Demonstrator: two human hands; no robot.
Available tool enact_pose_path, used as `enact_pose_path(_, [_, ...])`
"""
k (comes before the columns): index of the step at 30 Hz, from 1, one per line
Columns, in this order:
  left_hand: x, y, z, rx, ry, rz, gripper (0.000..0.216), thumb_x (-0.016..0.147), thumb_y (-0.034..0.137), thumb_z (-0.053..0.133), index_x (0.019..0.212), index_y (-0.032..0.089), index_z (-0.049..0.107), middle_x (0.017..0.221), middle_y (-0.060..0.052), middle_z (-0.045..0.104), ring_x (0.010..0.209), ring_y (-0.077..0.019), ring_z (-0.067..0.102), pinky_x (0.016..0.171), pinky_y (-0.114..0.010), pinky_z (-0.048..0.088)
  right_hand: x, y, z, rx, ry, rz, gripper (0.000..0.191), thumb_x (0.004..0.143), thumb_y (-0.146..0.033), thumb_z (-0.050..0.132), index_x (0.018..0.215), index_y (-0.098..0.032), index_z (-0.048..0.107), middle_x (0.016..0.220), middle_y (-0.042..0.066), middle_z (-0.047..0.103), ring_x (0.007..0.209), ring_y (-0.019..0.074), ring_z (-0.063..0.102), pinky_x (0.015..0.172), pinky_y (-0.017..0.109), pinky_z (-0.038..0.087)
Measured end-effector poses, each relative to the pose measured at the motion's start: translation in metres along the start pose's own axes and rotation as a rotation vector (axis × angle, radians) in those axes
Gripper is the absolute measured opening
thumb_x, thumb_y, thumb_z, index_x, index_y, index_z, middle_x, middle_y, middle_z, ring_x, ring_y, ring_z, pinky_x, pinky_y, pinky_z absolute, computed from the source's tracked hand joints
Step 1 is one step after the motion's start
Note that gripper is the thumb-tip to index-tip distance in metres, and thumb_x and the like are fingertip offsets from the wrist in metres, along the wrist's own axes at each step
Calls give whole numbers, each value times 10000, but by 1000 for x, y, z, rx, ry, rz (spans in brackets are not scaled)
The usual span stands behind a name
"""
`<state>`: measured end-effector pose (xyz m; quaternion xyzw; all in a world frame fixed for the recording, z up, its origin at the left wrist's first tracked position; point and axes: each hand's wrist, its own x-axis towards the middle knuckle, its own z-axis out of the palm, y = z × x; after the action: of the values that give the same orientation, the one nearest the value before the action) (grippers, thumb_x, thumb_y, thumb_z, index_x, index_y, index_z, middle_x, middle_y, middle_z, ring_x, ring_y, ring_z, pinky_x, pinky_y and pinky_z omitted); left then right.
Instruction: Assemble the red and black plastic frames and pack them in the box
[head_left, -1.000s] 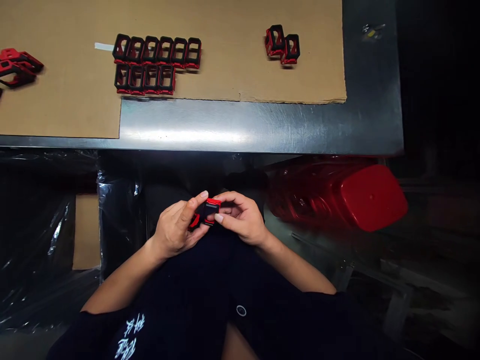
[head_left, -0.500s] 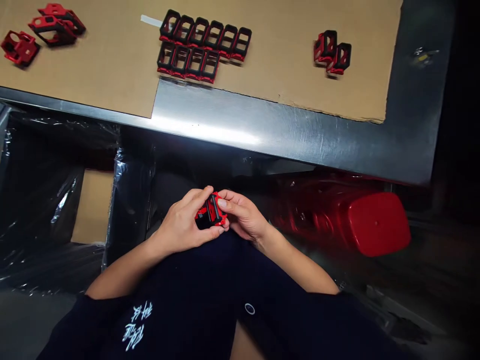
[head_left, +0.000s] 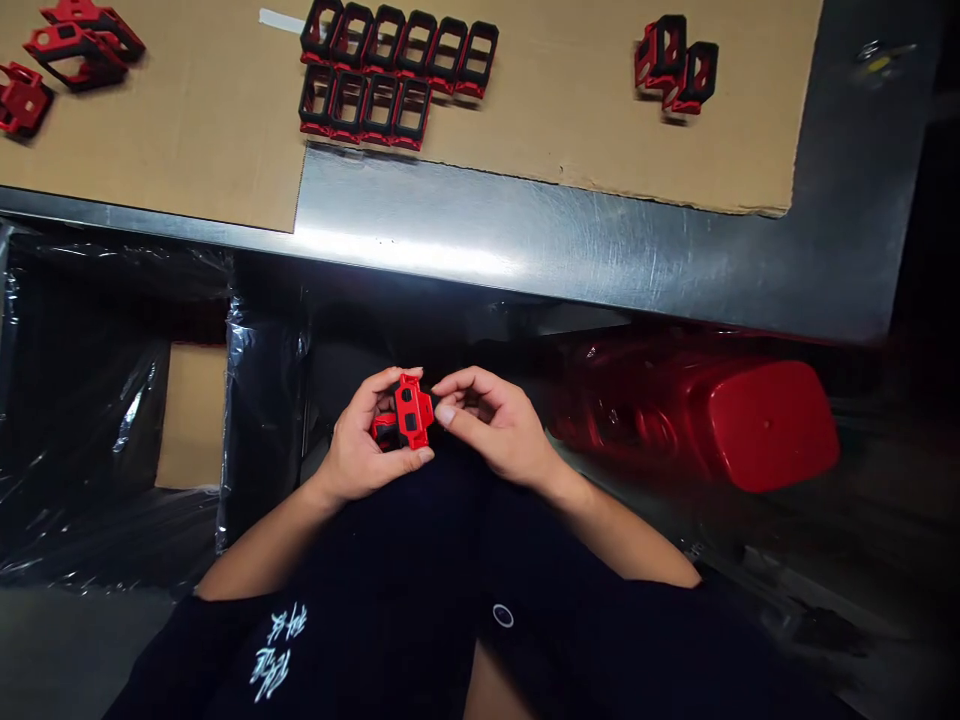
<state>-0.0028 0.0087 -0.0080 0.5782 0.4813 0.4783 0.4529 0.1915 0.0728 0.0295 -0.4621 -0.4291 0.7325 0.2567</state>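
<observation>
Low in front of my body, my left hand (head_left: 358, 440) grips a red plastic frame (head_left: 411, 412) with black parts, thumb below and fingers above it. Its red face, with square and round openings, is turned up. A further red and black portion (head_left: 385, 430) shows in the left palm; whether it belongs to the same frame I cannot tell. My right hand (head_left: 499, 425) has curled fingers, with thumb and index fingertip at the frame's right edge. Up on the cardboard stand two rows of similar red and black frames (head_left: 401, 75).
Two more frames (head_left: 675, 65) stand at the right of the cardboard (head_left: 570, 110), and several red pieces (head_left: 79, 45) lie at its left. The steel table edge (head_left: 480, 235) runs above my hands. A plastic-lined box (head_left: 191, 415) is at left, a red stool-like object (head_left: 772, 425) at right.
The frame has been turned over, from its black rim facing up to its red face. My right hand has shifted slightly right, its grip now at the edge. The view has moved slightly.
</observation>
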Motion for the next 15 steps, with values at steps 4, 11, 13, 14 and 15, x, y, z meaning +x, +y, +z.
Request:
enact_pose_path(4, [9, 6, -5, 481, -75, 265, 825, 812, 132, 774, 1539, 269, 408, 1434, -169, 614, 1239, -283, 667, 960, -421, 620, -5, 1, -8, -61, -88, 22, 365, 790, -471, 820, 974, -178, 702, 693, -44, 575, 577, 85, 507, 549, 225, 424])
enact_pose_path(11, [10, -2, -4, 92, -285, -20, 941, 829, 277, 795, 1618, 271, 284, 1478, -204, 581, 1183, -309, 707, 884, -392, 643, -8, 6, -20, -742, -61, -592, 144, 935, -292, 692, 920, -182, 785, 647, -2, 674, 532, 101, 537, 543, 254, 405])
enact_pose_path(13, [9, -6, 0, -206, -317, -153, 879, 832, 380, 807, 1580, 244, 367, 1442, -212, 612, 1173, -307, 716, 891, -378, 640, -8, 5, -23, -947, -74, -813, 136, 949, -251, 671, 938, -200, 797, 743, 32, 757, 607, 134, 622, 587, 274, 449])
enact_pose_path(14, [8, -7, 3, -294, -293, -165, 848, 823, 396, 818, 1552, 240, 413, 1426, -211, 625, 1186, -307, 710, 916, -380, 632, -7, 4, -24, -1001, -81, -858, 137, 953, -242, 665, 947, -210, 798, 774, 37, 777, 634, 144, 648, 598, 278, 466])
enact_pose_path(15, [7, -8, 5, -337, -246, -151, 831, 810, 388, 835, 1528, 243, 444, 1424, -205, 628, 1209, -303, 699, 942, -377, 621, -8, 3, -25, -1013, -78, -862, 140, 954, -232, 658, 961, -217, 796, 806, 39, 792, 663, 153, 671, 613, 280, 486])
